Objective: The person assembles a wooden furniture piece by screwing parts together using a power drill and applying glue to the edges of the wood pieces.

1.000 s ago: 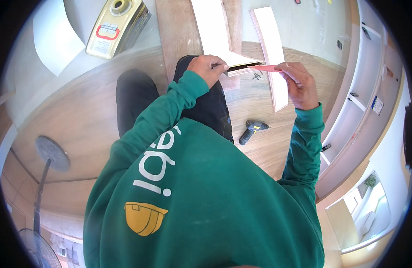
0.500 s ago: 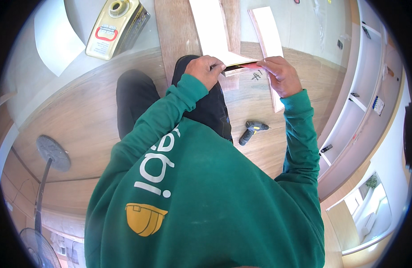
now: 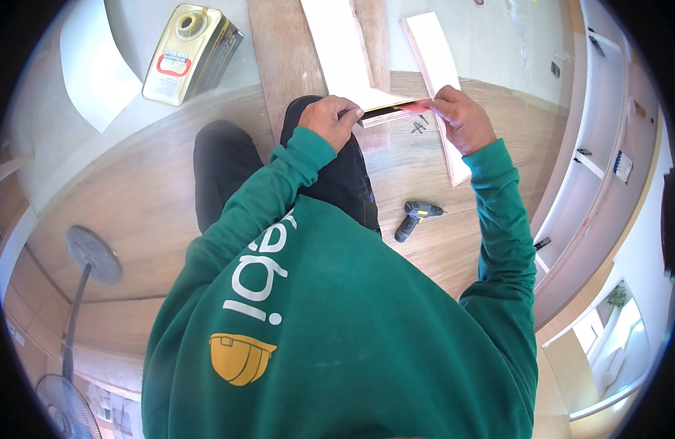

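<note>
Both my hands are closed at the near end of a long white board (image 3: 337, 47). A thin strip, black with a red part (image 3: 413, 107), spans the gap between them along that end; its exact kind is too small to tell. My left hand (image 3: 329, 121) pinches its left end beside my knee, with a small dark bit showing at the fingertips. Thumb and fingers of my right hand (image 3: 462, 121) grip the red end. A pale board edge (image 3: 381, 120) lies just under the strip. Several small dark screws (image 3: 419, 125) lie on the wooden floor near my right hand.
A cordless drill (image 3: 418, 218) lies on the floor. Another white strip board (image 3: 434, 58) passes behind my right hand. A brown plank (image 3: 275, 44) lies beneath the long board. A metal can (image 3: 184, 58) stands far left, a fan (image 3: 92, 256) near left, a white cabinet frame (image 3: 579, 175) right.
Both hands keep their hold on the strip. The right hand has shifted slightly up and right, and more of the dark part shows. The whole view has moved a little.
</note>
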### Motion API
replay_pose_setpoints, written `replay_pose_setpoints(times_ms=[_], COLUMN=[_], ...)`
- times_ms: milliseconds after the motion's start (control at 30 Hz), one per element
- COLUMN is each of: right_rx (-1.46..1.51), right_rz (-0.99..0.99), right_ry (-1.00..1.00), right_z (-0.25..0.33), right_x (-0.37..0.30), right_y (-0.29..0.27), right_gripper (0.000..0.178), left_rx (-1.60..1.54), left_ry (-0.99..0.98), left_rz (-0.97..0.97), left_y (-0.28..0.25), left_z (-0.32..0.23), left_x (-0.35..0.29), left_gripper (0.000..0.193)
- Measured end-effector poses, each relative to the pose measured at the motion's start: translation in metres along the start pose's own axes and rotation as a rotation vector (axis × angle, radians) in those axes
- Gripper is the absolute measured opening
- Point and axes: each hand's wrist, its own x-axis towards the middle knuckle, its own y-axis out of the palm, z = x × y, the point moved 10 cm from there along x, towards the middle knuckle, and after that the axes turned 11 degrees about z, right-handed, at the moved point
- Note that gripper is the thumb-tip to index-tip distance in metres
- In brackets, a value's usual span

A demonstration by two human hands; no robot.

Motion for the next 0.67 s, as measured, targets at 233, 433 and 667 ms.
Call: replay_pose_setpoints(times_ms=[233,433,667], right_rx=[-0.034,-0.063,0.050], right_rz=[0.006,-0.006,0.119], right_ry=[-0.009,-0.041,-0.096], right_z=[-0.016,0.010,0.017], right_x=[-0.007,0.007,0.021], right_y=[-0.010,0.003,0.014], right_gripper=[0.027,0.028,0.028], left_rx=[-0.032,-0.011,-0.012], left_ry=[-0.016,-0.012,-0.027], left_rz=[-0.020,-0.024,-0.010], left_y=[0.001,0.001,0.005], left_z=[0.007,0.002,0.008], left_x=[-0.001,-0.003,-0.001], left_gripper=[0.022,0.021,0.021])
